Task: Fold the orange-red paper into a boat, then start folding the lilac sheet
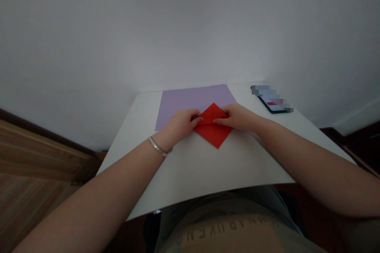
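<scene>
A red sheet of paper [216,134], folded and turned like a diamond, is held between my two hands above the near edge of a purple sheet. My left hand [185,121] grips its left corner, thumb on the top face and fingers curled behind. On the opposite corner, my right hand [237,116] pinches the paper with its thumb pointing inward. A crease runs across the paper between the thumbs, and another runs up toward the far corner. The fingers beneath the paper are mostly hidden.
The purple sheet [190,101] lies flat at the back of the white table [208,174]. A phone [274,102] with its screen lit rests at the back right. A pale wall [190,27] rises behind the table, and wooden panelling [38,166] stands at the left.
</scene>
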`<state>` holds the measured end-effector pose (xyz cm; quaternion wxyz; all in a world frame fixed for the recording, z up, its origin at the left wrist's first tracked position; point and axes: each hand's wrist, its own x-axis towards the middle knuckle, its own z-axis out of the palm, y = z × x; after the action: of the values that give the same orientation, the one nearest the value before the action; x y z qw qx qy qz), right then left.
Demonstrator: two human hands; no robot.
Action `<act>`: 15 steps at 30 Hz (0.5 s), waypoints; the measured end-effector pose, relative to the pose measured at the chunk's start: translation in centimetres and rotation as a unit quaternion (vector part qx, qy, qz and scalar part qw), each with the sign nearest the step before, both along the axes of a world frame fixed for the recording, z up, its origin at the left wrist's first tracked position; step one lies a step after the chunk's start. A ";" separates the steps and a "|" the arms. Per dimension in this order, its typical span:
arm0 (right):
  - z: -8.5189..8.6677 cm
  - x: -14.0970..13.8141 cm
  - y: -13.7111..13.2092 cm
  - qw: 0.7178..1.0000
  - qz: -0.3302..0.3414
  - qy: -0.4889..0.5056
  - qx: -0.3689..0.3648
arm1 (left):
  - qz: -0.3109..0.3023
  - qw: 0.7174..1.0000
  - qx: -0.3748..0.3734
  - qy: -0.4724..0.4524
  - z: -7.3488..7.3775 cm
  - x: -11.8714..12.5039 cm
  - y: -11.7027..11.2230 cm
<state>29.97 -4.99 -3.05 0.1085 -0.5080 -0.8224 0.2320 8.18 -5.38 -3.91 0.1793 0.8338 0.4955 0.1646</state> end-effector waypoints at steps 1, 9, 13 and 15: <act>0.0 -0.1 0.1 1.000 -0.006 0.006 -0.014 | 0.001 1.000 -0.001 0.003 0.1 0.0 0.0; 0.2 -0.8 0.5 0.998 -0.043 -0.038 -0.016 | 0.016 1.000 0.002 0.016 0.2 0.1 0.0; 0.3 -0.6 0.7 0.998 -0.012 -0.032 -0.046 | 0.016 1.000 0.003 0.021 0.1 0.2 0.0; 0.3 -0.6 0.7 0.998 -0.009 -0.034 -0.056 | 0.014 1.000 0.003 0.020 0.1 0.2 0.0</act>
<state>29.42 -4.27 -2.76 0.0542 -0.5285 -0.8065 0.2595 8.36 -5.34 -3.78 0.1645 0.8302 0.5105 0.1517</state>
